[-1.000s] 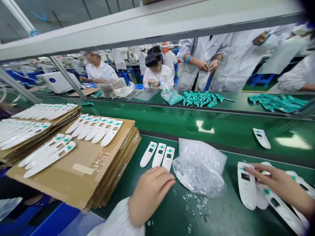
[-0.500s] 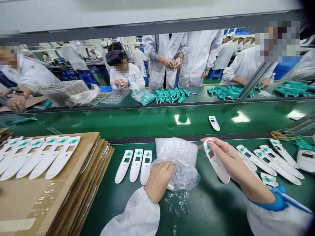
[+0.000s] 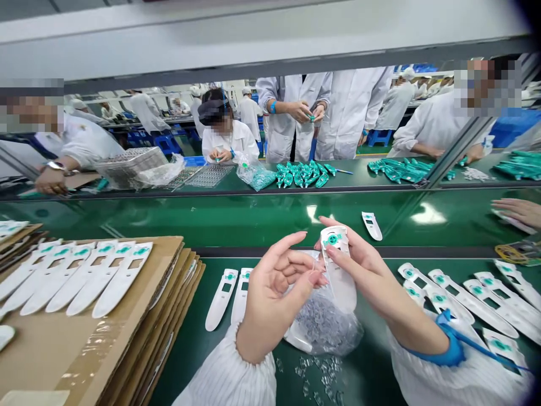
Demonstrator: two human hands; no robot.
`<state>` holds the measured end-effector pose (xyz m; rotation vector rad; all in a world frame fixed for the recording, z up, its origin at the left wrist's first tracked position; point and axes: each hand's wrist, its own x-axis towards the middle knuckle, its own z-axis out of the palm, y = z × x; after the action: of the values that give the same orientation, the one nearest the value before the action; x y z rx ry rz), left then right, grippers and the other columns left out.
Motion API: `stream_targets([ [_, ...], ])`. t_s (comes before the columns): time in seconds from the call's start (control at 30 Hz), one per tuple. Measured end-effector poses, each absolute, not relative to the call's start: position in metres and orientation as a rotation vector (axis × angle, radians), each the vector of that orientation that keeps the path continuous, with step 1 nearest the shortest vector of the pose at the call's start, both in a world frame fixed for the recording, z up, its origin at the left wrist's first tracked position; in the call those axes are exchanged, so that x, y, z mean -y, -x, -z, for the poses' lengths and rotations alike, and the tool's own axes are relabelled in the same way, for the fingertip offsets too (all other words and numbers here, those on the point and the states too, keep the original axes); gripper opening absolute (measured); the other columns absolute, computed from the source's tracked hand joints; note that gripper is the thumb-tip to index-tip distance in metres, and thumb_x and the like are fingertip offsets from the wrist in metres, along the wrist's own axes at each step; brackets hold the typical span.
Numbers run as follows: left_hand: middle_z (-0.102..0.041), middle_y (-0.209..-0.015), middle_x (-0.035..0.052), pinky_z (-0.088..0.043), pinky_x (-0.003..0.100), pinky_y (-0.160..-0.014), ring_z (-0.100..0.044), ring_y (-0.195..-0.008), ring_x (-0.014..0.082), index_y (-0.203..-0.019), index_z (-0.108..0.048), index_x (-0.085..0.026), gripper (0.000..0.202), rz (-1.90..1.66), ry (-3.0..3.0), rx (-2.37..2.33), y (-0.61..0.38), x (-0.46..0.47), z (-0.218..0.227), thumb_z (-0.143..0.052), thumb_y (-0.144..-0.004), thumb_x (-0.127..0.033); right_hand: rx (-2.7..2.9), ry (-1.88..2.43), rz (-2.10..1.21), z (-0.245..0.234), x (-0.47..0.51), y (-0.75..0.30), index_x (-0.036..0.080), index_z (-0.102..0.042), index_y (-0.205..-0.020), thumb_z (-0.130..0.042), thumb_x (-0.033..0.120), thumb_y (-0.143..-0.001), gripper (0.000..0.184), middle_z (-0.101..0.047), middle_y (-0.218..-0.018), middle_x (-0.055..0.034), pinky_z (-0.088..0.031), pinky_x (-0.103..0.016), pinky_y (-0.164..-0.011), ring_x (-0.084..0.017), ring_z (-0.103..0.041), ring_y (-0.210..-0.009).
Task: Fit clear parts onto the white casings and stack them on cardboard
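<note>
A white plastic shell (image 3: pixel 343 285) with a green insert near its top is held upright in my right hand (image 3: pixel 367 270), thumb on its front and fingers behind. Close beside it, my left hand (image 3: pixel 279 287) pinches a small clear plastic piece, mostly hidden by the fingertips. Behind and below both hands lies an open clear bag (image 3: pixel 327 327) full of small clear plastic pieces. Several loose clear pieces (image 3: pixel 315 372) are scattered on the green bench in front of the bag. To the left, two white shells (image 3: pixel 220 301) lie side by side, one partly covered by my left hand.
Stacked cardboard sheets (image 3: pixel 139 332) at left carry a row of white shells (image 3: pixel 122 282). More shells (image 3: pixel 454 296) lie at right, near my forearm. Beyond runs a green conveyor (image 3: pixel 236 217) with one shell (image 3: pixel 372 226) on it. A co-worker's hand (image 3: pixel 522 211) reaches in at right.
My left hand has left the bag and come up beside the shell with a clear piece. My right hand has brought the shell leftward, over the bag. A co-worker's hand has appeared at far right.
</note>
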<state>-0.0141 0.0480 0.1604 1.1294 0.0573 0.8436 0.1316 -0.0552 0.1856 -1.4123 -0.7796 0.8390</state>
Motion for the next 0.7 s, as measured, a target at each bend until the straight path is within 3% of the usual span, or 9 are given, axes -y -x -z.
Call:
stream_targets([
  [0.17, -0.07, -0.09, -0.0018, -0.063, 0.017, -0.074, -0.071, -0.073, 0.0072, -0.131, -0.066, -0.036, 0.04, -0.92, -1.056, 0.031, 0.014, -0.05, -0.167, -0.069, -0.096, -0.019, 0.777, 1.298, -0.817, -0.184, 0.04, -0.11, 0.033, -0.052, -0.145, -0.066, 0.04, -0.099, 0.049, -0.07, -0.102, 0.0, -0.059, -0.021, -0.072, -0.012, -0.068, -0.082],
  [0.37, -0.07, -0.094, 0.002, -0.064, 0.02, -0.076, -0.071, -0.079, 0.0099, -0.106, -0.078, -0.028, 0.018, -0.934, -1.151, -0.042, 0.015, -0.059, -0.161, -0.069, -0.095, -0.017, 0.762, 1.392, -0.739, -0.175, 0.043, -0.105, 0.033, -0.055, -0.145, -0.068, 0.041, -0.098, 0.049, -0.068, -0.093, 0.0013, -0.06, -0.021, -0.075, -0.013, -0.069, -0.083],
  [0.5, -0.075, -0.094, 0.0012, -0.065, 0.019, -0.075, -0.075, -0.082, 0.0121, -0.098, -0.077, -0.025, 0.011, -0.944, -1.175, -0.122, 0.013, -0.061, -0.16, -0.076, -0.09, -0.017, 0.815, 1.525, -0.613, -0.172, 0.046, -0.105, 0.034, -0.054, -0.147, -0.066, 0.043, -0.099, 0.051, -0.071, -0.104, -0.0012, -0.06, -0.025, -0.084, -0.015, -0.069, -0.093],
  [0.6, -0.078, -0.096, 0.0018, -0.066, 0.021, -0.074, -0.077, -0.079, 0.0134, -0.106, -0.072, -0.023, 0.012, -1.029, -1.271, -0.219, 0.015, -0.061, -0.158, -0.069, -0.095, -0.017, 0.88, 1.573, -0.566, -0.17, 0.047, -0.103, 0.031, -0.05, -0.151, -0.062, 0.044, -0.1, 0.054, -0.072, -0.111, -0.0045, -0.061, -0.031, -0.087, -0.019, -0.07, -0.095],
  [0.7, -0.079, -0.103, 0.001, -0.065, 0.023, -0.08, -0.078, -0.088, 0.0141, -0.113, -0.067, -0.024, 0.018, -1.178, -1.475, -0.329, 0.018, -0.062, -0.157, -0.063, -0.098, -0.013, 0.91, 1.583, -0.599, -0.171, 0.047, -0.099, 0.031, -0.046, -0.154, -0.06, 0.045, -0.101, 0.057, -0.073, -0.105, -0.0046, -0.062, -0.031, -0.08, -0.02, -0.071, -0.09],
])
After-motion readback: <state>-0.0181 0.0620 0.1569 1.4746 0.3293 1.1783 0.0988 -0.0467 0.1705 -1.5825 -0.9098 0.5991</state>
